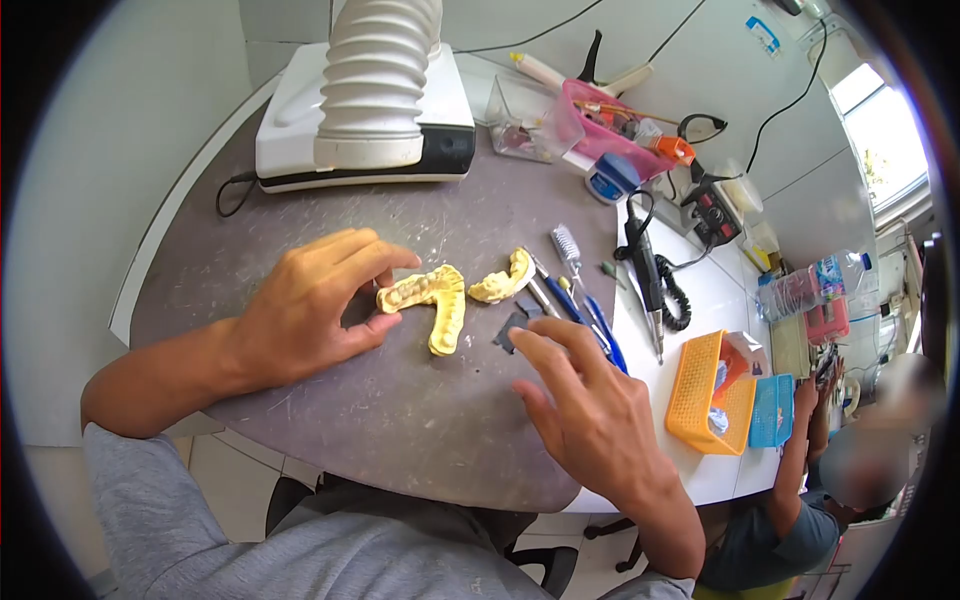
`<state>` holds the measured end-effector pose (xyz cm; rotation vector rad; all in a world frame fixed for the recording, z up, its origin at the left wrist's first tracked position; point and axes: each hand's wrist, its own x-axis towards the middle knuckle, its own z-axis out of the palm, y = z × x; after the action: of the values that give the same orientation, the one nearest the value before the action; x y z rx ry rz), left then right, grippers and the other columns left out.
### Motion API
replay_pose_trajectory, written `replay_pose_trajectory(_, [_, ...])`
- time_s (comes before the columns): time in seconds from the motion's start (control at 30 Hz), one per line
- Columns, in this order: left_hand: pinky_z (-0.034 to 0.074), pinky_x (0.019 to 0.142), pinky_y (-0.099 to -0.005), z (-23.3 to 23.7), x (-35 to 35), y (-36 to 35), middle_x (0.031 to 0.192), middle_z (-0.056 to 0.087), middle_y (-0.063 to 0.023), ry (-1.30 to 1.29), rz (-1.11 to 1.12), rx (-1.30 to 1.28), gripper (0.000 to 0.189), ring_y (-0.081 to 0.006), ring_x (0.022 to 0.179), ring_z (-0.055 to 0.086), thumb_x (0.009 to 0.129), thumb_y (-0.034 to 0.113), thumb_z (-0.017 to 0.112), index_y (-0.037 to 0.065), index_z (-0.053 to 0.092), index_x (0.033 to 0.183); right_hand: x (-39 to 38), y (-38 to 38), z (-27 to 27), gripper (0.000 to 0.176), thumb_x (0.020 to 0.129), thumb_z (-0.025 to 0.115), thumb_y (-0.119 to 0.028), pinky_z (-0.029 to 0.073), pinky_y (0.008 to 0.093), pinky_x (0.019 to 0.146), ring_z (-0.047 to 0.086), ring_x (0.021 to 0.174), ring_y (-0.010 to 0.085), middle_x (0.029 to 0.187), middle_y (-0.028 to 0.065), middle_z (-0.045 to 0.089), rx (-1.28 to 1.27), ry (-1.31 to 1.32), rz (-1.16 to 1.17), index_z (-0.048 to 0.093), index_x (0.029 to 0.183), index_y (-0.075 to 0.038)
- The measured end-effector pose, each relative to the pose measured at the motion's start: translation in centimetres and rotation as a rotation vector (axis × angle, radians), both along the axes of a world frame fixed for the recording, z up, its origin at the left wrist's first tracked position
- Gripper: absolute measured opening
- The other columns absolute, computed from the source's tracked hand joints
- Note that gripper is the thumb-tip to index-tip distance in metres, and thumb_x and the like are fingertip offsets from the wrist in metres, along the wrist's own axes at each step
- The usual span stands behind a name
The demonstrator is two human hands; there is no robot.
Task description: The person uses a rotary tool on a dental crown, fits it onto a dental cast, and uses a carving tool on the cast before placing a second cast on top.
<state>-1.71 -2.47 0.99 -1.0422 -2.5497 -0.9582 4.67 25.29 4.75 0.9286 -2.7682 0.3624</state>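
My left hand (325,295) has its thumb and fingers around the left end of a yellow dental cast (445,300), which lies on the grey-brown work surface. A row of paler teeth shows on the cast's left arm. Just to its right lies a second, smaller piece of dental cast (505,280), apart from both hands. My right hand (595,400) reaches in with spread fingers, its index fingertip at a small dark grey sheet (510,330). Its thumb stands apart, with nothing visible between thumb and fingers.
Right of the casts lie a brush (566,245) and several blue-handled tools (610,335). Beyond are a handpiece (643,260) with coiled cord, an orange basket (690,395) and a blue basket (771,410). A white hose unit (370,120) stands behind. Another person (780,540) sits at right.
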Motion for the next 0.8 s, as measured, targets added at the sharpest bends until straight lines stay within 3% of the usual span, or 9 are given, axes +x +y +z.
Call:
replay_pose_trajectory(0.1, [0.055,0.074,-0.0333,0.0,-0.3,0.0,0.092,0.061,-0.0082,0.037,-0.076,-0.053,0.054,-0.0211,0.078,0.063,0.072,0.003,0.082,0.005,0.061,0.121,-2.2,-0.6,-0.8,0.039,0.085,0.075,-0.012,0.057,0.0353,0.062,0.070,0.078,0.0221,0.125,0.0105,0.059,-0.042,0.046,0.064,0.063,0.121,-0.008])
replay_pose_trajectory(0.17, [0.055,0.077,-0.0339,0.2,-0.3,0.1,0.100,0.061,-0.0093,0.016,-0.083,-0.039,0.060,-0.0223,0.085,0.063,0.071,0.006,0.083,0.006,0.058,0.126,-3.3,-0.8,-1.9,0.043,0.083,0.077,-0.015,0.058,0.0363,0.070,0.069,0.091,0.0242,0.129,0.0111,0.057,-0.046,0.077,0.057,0.062,0.122,-0.009])
replay_pose_trajectory(0.23, [0.054,0.081,-0.0345,0.5,-0.3,0.2,0.108,0.060,-0.0103,-0.009,-0.097,-0.023,0.066,-0.0235,0.092,0.063,0.070,0.009,0.084,0.007,0.056,0.130,-4.3,-0.6,-3.3,0.048,0.081,0.079,-0.020,0.054,0.0407,0.087,0.061,0.112,0.0298,0.130,0.0123,0.055,-0.145,0.376,0.137,0.061,0.124,-0.011])
replay_pose_trajectory(0.27, [0.051,0.092,-0.0377,0.6,-0.4,0.2,0.121,0.056,-0.0132,-0.010,-0.103,-0.002,0.071,-0.0280,0.106,0.060,0.072,0.012,0.083,0.006,0.052,0.136,-4.5,-0.4,-4.2,0.048,0.081,0.079,-0.023,0.045,0.0459,0.100,0.049,0.127,0.0347,0.132,0.0137,0.054,-0.137,0.339,0.147,0.060,0.125,-0.012])
replay_pose_trajectory(0.3, [0.047,0.104,-0.0409,0.7,-0.4,0.3,0.133,0.053,-0.0160,-0.009,-0.108,0.021,0.077,-0.0325,0.119,0.057,0.073,0.014,0.081,0.006,0.047,0.141,-4.6,-0.5,-4.3,0.048,0.081,0.079,-0.023,0.045,0.0459,0.100,0.049,0.127,0.0347,0.132,0.0137,0.054,-0.133,0.353,0.141,0.060,0.125,-0.012])
replay_pose_trajectory(0.4, [0.043,0.108,-0.0383,0.6,-0.6,0.5,0.151,0.040,-0.0150,-0.065,-0.173,-0.021,0.088,-0.0309,0.133,0.048,0.073,0.004,0.074,0.008,0.034,0.151,-4.7,-0.4,-4.3,0.045,0.078,0.078,-0.020,0.039,0.0491,0.106,0.048,0.129,0.0334,0.133,0.0130,0.052,-0.238,0.242,0.113,0.061,0.119,-0.011])
replay_pose_trajectory(0.5, [0.037,0.113,-0.0391,0.9,-0.5,1.0,0.152,0.043,-0.0156,-0.062,-0.233,-0.096,0.091,-0.0307,0.136,0.047,0.073,-0.001,0.069,0.007,0.028,0.154,-4.6,-0.3,-4.4,0.046,0.079,0.078,-0.020,0.039,0.0494,0.106,0.047,0.130,0.0334,0.133,0.0132,0.052,-0.218,0.271,0.155,0.060,0.120,-0.010])
replay_pose_trajectory(0.63, [0.037,0.114,-0.0398,0.7,-0.6,0.9,0.147,0.049,-0.0156,-0.178,-0.225,-0.080,0.092,-0.0300,0.134,0.049,0.072,-0.003,0.069,0.006,0.028,0.155,-4.5,-0.1,-4.6,0.046,0.080,0.078,-0.023,0.043,0.0465,0.099,0.054,0.119,0.0310,0.126,0.0139,0.055,-0.213,0.301,0.252,0.059,0.120,-0.008])
replay_pose_trajectory(0.8, [0.043,0.107,-0.0384,0.8,-0.4,1.1,0.135,0.055,-0.0156,-0.198,-0.207,-0.059,0.091,-0.0297,0.122,0.056,0.070,0.000,0.077,0.005,0.037,0.151,-4.0,-0.3,-4.3,0.041,0.082,0.079,-0.028,0.051,0.0353,0.075,0.064,0.084,0.0221,0.108,0.0063,0.063,-0.186,0.359,0.339,0.064,0.116,-0.010])
